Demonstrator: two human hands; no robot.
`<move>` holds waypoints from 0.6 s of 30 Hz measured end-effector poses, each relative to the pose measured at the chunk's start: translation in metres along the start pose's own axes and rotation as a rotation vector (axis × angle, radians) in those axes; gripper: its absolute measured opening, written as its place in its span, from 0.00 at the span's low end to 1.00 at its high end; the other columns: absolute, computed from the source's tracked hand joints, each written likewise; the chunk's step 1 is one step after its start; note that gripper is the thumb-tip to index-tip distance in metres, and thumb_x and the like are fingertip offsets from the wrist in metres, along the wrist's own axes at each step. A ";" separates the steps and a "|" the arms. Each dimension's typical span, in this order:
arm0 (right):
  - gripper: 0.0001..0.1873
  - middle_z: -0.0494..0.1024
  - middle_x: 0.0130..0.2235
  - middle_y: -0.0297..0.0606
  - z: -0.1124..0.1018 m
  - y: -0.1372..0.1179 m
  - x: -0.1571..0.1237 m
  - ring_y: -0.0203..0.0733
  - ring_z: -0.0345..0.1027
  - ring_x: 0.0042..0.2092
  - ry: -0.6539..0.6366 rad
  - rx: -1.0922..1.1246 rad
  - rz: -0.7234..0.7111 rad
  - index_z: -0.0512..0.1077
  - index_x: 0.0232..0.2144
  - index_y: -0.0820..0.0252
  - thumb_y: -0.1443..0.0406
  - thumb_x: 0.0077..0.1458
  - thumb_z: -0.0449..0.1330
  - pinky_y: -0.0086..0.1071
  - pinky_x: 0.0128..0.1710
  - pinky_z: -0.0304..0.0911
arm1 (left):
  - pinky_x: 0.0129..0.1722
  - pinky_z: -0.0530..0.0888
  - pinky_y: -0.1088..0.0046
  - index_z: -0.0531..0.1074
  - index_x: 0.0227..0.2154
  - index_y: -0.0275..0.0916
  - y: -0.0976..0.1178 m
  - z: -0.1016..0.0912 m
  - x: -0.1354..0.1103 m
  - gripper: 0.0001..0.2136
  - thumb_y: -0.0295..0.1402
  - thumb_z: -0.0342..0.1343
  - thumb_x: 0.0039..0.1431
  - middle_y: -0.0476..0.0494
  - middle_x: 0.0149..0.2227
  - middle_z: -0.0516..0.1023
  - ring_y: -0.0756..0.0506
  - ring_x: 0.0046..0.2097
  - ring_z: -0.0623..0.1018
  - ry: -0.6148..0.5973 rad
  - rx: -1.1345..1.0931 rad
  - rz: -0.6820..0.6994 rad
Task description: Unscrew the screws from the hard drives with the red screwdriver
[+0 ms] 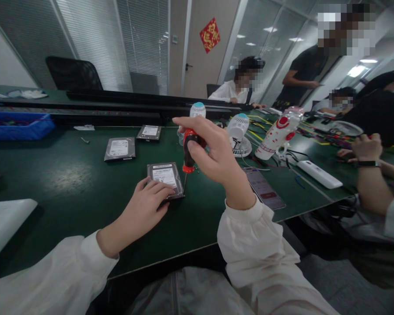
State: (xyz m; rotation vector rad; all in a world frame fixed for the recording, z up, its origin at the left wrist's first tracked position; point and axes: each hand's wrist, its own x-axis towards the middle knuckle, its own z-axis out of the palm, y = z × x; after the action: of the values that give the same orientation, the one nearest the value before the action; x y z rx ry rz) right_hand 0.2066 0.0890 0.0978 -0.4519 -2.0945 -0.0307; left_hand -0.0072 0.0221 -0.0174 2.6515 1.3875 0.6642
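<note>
Holds screwdriver in right grip; points shaft beside right edge of hard drive, frame centre, below-left of grip. Rests nearer left grip, spread wide, on drive.

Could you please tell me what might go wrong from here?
The screwdriver in the right hand might slip beside the hard drive and scratch it, or jab the left hand resting on it. The right sleeve, close to the phone, might also nudge it.
</note>
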 end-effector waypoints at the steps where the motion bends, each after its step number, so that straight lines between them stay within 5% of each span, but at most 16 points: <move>1: 0.16 0.81 0.45 0.40 0.000 -0.001 0.000 0.43 0.75 0.44 0.009 -0.006 0.002 0.75 0.53 0.61 0.64 0.68 0.55 0.40 0.46 0.71 | 0.68 0.65 0.40 0.79 0.51 0.42 0.000 0.000 0.000 0.15 0.26 0.56 0.65 0.40 0.56 0.84 0.34 0.60 0.79 0.003 -0.001 0.000; 5: 0.09 0.82 0.42 0.38 0.002 -0.003 0.001 0.40 0.74 0.40 0.060 -0.054 0.017 0.75 0.45 0.60 0.61 0.65 0.63 0.36 0.40 0.69 | 0.68 0.65 0.39 0.79 0.52 0.41 -0.001 0.001 0.001 0.15 0.26 0.55 0.65 0.39 0.56 0.84 0.33 0.59 0.80 0.000 0.009 0.005; 13: 0.20 0.78 0.49 0.42 0.001 0.000 -0.001 0.45 0.74 0.48 0.032 -0.011 -0.005 0.75 0.53 0.59 0.69 0.61 0.52 0.44 0.50 0.72 | 0.69 0.65 0.39 0.79 0.51 0.42 -0.001 0.001 0.000 0.15 0.26 0.55 0.65 0.39 0.56 0.84 0.34 0.59 0.80 0.005 -0.001 0.010; 18: 0.15 0.75 0.47 0.41 0.002 0.000 0.000 0.45 0.71 0.47 0.019 -0.084 0.008 0.75 0.52 0.56 0.63 0.68 0.53 0.46 0.50 0.72 | 0.68 0.65 0.38 0.79 0.52 0.41 0.000 0.000 0.000 0.16 0.26 0.56 0.64 0.39 0.56 0.83 0.33 0.60 0.80 0.011 -0.003 0.007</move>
State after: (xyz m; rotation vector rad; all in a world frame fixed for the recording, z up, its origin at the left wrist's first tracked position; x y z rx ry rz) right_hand 0.2052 0.0898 0.0968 -0.5087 -2.0780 -0.1188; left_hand -0.0070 0.0221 -0.0179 2.6563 1.3792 0.6819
